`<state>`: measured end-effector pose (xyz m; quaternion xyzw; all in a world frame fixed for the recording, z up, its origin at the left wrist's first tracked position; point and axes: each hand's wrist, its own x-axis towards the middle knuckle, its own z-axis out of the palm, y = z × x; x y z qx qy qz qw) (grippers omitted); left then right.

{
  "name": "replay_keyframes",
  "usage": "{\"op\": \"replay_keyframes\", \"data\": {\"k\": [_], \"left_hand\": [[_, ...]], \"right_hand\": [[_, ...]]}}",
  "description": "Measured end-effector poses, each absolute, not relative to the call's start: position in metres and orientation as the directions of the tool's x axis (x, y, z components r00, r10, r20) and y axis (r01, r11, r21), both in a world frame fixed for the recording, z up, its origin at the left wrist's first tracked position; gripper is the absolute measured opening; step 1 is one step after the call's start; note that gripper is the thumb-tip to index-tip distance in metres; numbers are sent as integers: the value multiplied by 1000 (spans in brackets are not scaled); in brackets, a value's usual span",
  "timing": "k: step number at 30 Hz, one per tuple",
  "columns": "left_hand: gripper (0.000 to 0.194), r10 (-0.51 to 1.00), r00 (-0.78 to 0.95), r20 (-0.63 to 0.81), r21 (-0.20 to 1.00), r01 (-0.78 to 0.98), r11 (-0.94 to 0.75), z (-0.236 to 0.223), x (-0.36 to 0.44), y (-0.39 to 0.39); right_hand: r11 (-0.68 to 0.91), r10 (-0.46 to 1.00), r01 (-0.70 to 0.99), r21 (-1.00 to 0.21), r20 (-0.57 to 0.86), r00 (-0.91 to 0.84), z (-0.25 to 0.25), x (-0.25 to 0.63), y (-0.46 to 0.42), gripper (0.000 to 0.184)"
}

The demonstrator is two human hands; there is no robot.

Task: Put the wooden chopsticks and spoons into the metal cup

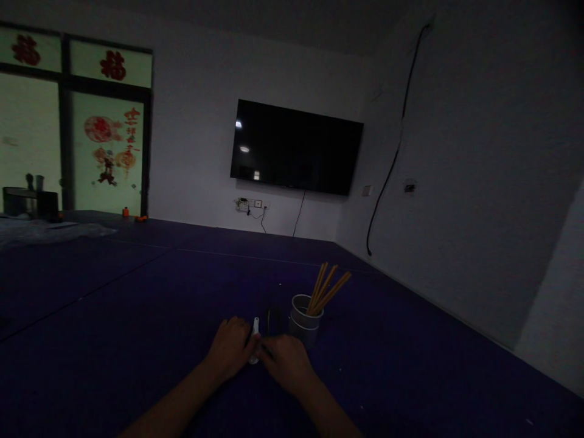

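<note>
A small white spoon, with a hole near its handle's end, lies between my hands, its handle pointing away from me. My left hand is closed, with its thumb and fingertips on the spoon's side. On the other side my right hand is closed too, its fingertips meeting the spoon's lower part; a small dark bit shows at those fingers, too dim to name. Just beyond is a thin dark object, unclear in the low light. A grey metal cup holding several wooden chopsticks stands beyond my right hand.
The purple-covered table reaches the far wall. At far left are clear plastic sheeting, a dark box and small orange items. A black television hangs on the wall; a black cable runs down at right.
</note>
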<state>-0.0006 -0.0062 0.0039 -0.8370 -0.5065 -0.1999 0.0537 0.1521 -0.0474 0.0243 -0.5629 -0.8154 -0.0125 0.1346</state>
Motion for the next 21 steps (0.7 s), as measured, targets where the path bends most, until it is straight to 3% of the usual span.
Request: {"op": "replay_keyframes", "data": {"k": [21], "left_hand": [[32,835,411,365,122,868,-481,-2,0,-3]], "right_hand": [[380,916,909,-170,205,-345,16,156,-42,32]]}}
